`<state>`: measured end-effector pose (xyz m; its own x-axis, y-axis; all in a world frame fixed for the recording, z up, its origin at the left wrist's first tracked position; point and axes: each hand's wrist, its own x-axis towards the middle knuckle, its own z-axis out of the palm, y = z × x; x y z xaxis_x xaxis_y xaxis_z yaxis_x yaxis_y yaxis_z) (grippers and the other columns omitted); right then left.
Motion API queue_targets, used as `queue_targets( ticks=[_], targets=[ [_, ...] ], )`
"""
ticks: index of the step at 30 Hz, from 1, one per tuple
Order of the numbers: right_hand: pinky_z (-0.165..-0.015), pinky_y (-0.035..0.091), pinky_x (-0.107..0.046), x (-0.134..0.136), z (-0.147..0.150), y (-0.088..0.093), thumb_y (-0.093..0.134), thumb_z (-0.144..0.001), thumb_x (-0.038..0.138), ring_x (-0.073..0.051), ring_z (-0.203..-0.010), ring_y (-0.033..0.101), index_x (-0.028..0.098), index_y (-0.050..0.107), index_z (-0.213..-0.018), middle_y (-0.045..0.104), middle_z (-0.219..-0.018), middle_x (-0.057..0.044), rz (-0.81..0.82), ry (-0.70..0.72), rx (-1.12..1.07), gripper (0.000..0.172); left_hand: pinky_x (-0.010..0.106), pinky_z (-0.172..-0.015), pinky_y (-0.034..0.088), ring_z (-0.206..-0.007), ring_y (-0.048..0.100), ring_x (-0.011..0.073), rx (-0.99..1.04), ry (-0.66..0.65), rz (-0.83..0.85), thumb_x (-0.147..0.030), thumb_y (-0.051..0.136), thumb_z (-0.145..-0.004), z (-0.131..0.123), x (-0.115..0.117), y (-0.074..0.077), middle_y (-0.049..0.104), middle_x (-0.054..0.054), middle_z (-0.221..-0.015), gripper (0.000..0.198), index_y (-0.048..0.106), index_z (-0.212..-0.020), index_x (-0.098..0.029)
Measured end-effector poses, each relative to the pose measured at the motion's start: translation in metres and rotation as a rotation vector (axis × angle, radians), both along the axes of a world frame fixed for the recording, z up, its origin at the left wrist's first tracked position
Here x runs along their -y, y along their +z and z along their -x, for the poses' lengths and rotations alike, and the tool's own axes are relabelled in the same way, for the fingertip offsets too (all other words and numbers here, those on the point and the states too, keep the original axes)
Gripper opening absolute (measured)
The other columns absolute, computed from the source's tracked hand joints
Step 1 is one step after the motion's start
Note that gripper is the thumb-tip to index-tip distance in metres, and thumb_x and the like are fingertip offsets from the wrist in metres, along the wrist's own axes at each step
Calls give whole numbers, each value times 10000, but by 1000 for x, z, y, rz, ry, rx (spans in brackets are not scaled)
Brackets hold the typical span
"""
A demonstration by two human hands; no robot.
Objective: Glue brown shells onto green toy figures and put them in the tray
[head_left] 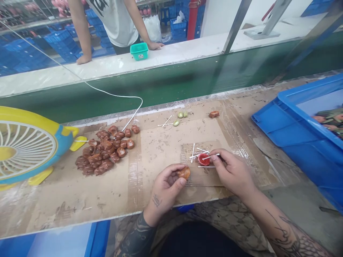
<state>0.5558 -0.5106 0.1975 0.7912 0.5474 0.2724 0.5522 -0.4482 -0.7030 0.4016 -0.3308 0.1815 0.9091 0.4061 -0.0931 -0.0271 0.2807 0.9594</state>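
Note:
Between the thumb and fingers of my left hand (pixel 168 182) is a small brown hollow piece (pixel 184 173), its kind not clear. My right hand (pixel 232 169) pinches a cotton swab (pixel 214 156), whose far tip dips into a small round cup of red paint (pixel 204 159). Several loose swabs (pixel 193 152) lie around the cup on a cardboard pad (pixel 211 180). To the left sits a heap of glossy brown pieces (pixel 104 150). A single brown piece (pixel 214 114) lies farther back, right of some small green pieces (pixel 180 115).
A yellow and blue fan (pixel 57 142) stands at the left, its white cord crossing the cardboard-covered table (pixel 160 142). Blue crates (pixel 289 117) flank the right side. Behind a green partition (pixel 160 80), a person (pixel 112 21) leans on a white ledge beside a green basket (pixel 139 51).

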Motion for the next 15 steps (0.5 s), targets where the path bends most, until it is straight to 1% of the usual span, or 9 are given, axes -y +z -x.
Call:
queue_targets(
  ticks=[3, 6, 8, 10, 12, 15],
  targets=[
    [-772, 514, -332, 3, 4, 0, 546, -1021, 334, -213, -851, 707, 229, 684, -985, 761, -923, -33, -46, -44, -26, 177, 289, -832, 594, -997, 738, 210, -9, -2, 10, -390, 849, -835, 1, 0, 0, 801, 118, -1138, 352, 771, -1121, -198],
    [-766, 515, -303, 6, 13, 8, 575, -1029, 356, -182, -817, 689, 241, 689, -1003, 735, -878, -14, -191, -94, -140, 164, 294, -795, 601, -925, 742, 203, -21, -10, 1, -430, 832, -846, 1, -1, 0, 807, 119, -1116, 367, 772, -1121, -194],
    [-734, 517, -263, 4, 21, 15, 582, -1037, 359, -151, -775, 666, 250, 687, -996, 704, -829, 8, -307, -32, -262, 157, 293, -773, 600, -879, 738, 196, -26, -18, -13, -454, 824, -849, 1, -1, 1, 809, 119, -1090, 383, 775, -1118, -187],
    [-712, 519, -235, -1, 28, 20, 578, -1044, 355, -133, -752, 647, 251, 682, -981, 676, -795, 21, -380, 83, -370, 160, 280, -750, 592, -860, 733, 188, -25, -32, -25, -460, 820, -852, 1, -1, 1, 810, 112, -1070, 382, 780, -1116, -188],
    [-710, 519, -225, -7, 35, 21, 565, -1052, 352, -129, -757, 640, 249, 677, -972, 665, -794, 21, -390, 174, -429, 172, 262, -737, 579, -859, 726, 179, -22, -49, -35, -455, 813, -861, 2, -2, 0, 809, 98, -1055, 367, 782, -1122, -199],
    [-709, 509, -239, -12, 40, 18, 535, -1064, 352, -139, -768, 637, 240, 666, -963, 662, -808, 11, -316, 226, -438, 199, 261, -717, 567, -802, 703, 166, -28, -69, -56, -480, 792, -874, 3, -2, 0, 801, 84, -997, 384, 778, -1130, -195]
  ],
)
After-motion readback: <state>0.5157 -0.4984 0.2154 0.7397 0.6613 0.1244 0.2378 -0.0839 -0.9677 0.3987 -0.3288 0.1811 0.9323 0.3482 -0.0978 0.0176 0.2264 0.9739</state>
